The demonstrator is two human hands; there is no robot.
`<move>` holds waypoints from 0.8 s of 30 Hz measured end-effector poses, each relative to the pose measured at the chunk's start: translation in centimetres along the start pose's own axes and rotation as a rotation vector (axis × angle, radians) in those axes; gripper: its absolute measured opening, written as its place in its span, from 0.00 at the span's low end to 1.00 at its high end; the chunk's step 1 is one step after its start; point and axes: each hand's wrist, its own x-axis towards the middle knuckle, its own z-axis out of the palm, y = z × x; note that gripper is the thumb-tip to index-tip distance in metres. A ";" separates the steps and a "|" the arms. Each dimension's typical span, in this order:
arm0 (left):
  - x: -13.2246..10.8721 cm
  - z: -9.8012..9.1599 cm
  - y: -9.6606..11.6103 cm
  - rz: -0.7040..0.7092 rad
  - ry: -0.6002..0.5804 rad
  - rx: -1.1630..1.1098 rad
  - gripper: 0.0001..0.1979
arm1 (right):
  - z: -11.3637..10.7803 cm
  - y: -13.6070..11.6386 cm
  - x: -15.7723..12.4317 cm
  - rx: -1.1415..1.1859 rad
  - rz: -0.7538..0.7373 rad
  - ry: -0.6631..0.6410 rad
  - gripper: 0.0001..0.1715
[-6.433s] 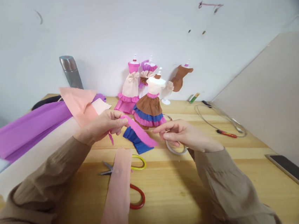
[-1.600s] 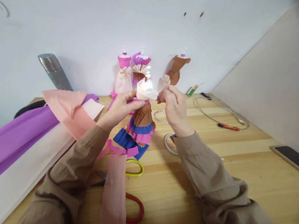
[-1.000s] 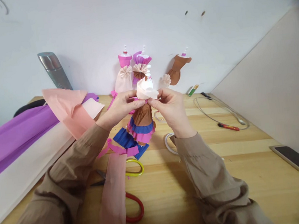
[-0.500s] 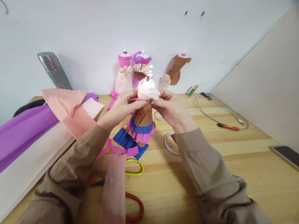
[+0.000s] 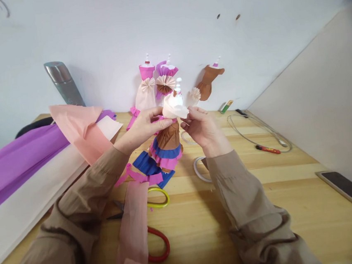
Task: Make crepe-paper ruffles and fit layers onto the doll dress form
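Observation:
A miniature dress form [image 5: 169, 137] stands between my hands in a brown skirt with blue and pink ruffles at the hem. Cream crepe paper [image 5: 173, 107] wraps its upper body, below a white beaded neck. My left hand [image 5: 141, 129] is closed around the form's left side at the waist, thumb across the front. With thumb and forefinger, my right hand [image 5: 205, 130] pinches the loose right edge of the cream paper. Blue crepe paper [image 5: 146, 164] and pink strips [image 5: 139, 175] lie by the hem.
Scissors [image 5: 158, 243] lie partly under a peach crepe strip [image 5: 135, 223]. Dressed forms, one in a brown dress [image 5: 208, 81], lean at the wall. Crepe sheets [image 5: 26, 159] cover the left side, near a grey bottle [image 5: 64, 84]. Tape roll [image 5: 198, 171], cable [image 5: 269, 129] and phone [image 5: 350, 194] lie right.
My right hand has shifted slightly away from the form's waist, its thumb and fingers now at the cream paper's right edge. My left hand keeps its hold.

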 end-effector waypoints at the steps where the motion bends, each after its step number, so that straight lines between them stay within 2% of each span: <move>1: 0.0 0.0 -0.1 0.005 0.006 0.012 0.18 | -0.3 -0.1 0.2 -0.003 0.004 0.004 0.22; 7: 0.2 0.1 -0.4 0.098 0.018 0.122 0.21 | -1.7 -1.6 -1.1 -0.125 0.019 0.004 0.18; 12: 0.3 -0.1 -0.9 0.161 0.027 0.152 0.32 | -3.5 -3.6 -3.2 -0.401 -0.110 0.052 0.09; 15: 0.4 -0.7 -1.2 0.158 0.060 0.160 0.34 | -4.7 -4.4 -4.0 -0.541 -0.169 0.078 0.09; 20: 0.6 -2.2 -0.4 0.202 0.207 0.204 0.30 | -6.1 -4.0 -4.2 -0.793 -0.209 0.043 0.09; 24: 0.3 -3.1 1.7 0.289 0.415 0.220 0.23 | -6.5 -3.4 -3.8 -1.015 -0.267 0.066 0.10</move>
